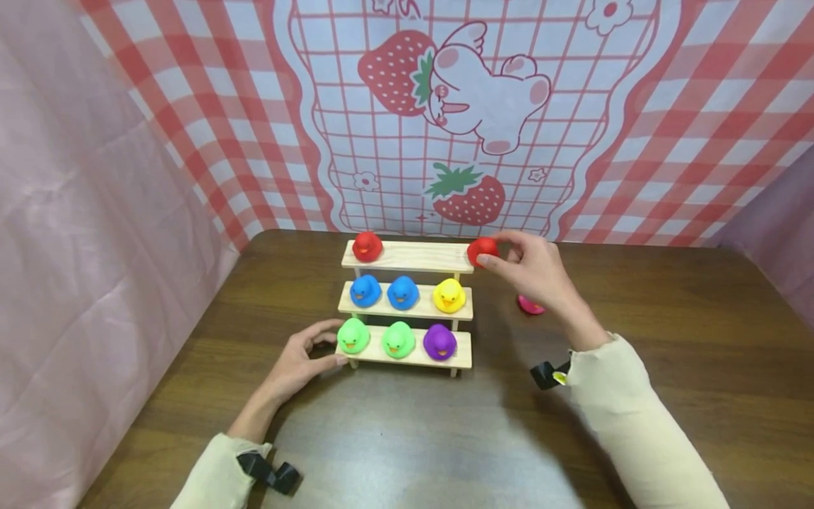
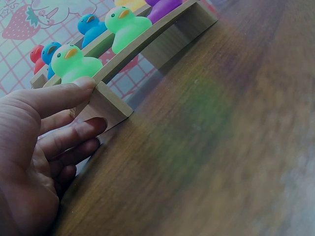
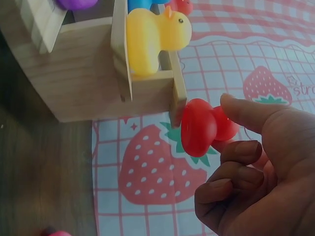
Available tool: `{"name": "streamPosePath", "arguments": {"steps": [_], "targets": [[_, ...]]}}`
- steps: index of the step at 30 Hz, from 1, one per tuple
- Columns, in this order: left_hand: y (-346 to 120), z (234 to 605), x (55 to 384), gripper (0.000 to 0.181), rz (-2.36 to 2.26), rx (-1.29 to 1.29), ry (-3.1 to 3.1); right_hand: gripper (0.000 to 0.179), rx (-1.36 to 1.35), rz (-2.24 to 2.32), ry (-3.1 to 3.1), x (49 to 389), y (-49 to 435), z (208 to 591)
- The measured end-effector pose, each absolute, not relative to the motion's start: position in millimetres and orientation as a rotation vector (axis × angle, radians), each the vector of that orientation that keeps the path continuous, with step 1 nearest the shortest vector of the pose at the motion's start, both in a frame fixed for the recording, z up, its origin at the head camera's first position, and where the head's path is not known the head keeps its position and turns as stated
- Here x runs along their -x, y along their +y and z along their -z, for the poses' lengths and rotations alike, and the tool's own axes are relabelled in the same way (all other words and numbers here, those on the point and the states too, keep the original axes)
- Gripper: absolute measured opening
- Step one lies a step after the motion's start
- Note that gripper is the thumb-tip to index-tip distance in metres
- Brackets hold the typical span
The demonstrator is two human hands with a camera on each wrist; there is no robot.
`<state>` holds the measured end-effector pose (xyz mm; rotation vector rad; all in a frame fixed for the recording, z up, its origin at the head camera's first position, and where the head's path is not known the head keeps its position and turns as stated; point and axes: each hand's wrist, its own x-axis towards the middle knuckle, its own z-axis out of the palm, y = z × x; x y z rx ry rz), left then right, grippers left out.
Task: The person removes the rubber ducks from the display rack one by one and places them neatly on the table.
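The right hand [image 1: 534, 272] pinches a red rubber duck [image 1: 480, 249] with its thumb and finger, and its other fingers are bent in. The duck is at the far right, by the end of the top shelf [image 1: 420, 255] (I can't tell if it touches the wood).

The left hand [image 1: 297, 362] holds the near left end of the wooden rack [image 1: 407, 360], with its thumb on the front edge of the bottom shelf and its fingers bent behind.

Another red duck [image 1: 367, 247] sits on the left of the top shelf. The middle shelf has two blue ducks [image 1: 384, 292] and, on the right, a yellow duck [image 1: 450, 296]. The bottom shelf has two green ducks [image 1: 376, 338], then a purple duck [image 1: 440, 342] on the right. The left green duck is right next to the left hand.

A bright pink toy [image 1: 531, 305] is on the brown table [image 1: 407, 438], right of the rack. The right hand and wrist get in the way, so only a bit shows. A red-and-white checked cloth [image 1: 222, 85] with strawberries hangs at the far side, and a pale pink curtain [image 1: 76, 212] hangs on the left.
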<state>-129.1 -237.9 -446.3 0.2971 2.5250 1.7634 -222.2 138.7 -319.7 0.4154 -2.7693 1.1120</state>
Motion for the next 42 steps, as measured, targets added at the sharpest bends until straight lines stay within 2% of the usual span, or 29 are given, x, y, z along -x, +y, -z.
{"name": "streamPosePath", "arguments": {"steps": [10,42], "targets": [[-238,447,130,0.059,-1.775,-0.321,2.529,0.050,-0.363,-1.132,-2.804,219,157,323],[-238,446,130,0.058,-1.762,-0.319,2.542,0.046,-0.268,-0.969,-2.782,210,228,355]]}}
